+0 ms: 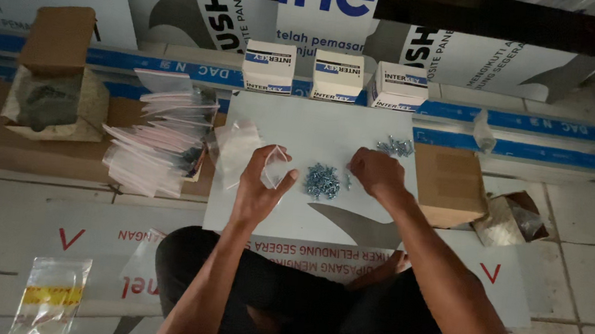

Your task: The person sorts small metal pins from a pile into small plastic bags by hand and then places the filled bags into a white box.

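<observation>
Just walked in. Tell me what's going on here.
A person sits on the tiled floor over a white board. The left hand holds a small clear bag open above the board. The right hand rests by a pile of small screws, with a smaller heap of screws further back. A stack of clear bags lies to the left, and three white boxes stand behind.

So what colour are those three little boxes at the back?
The three boxes are white with blue bands, clearest in the head view.
</observation>
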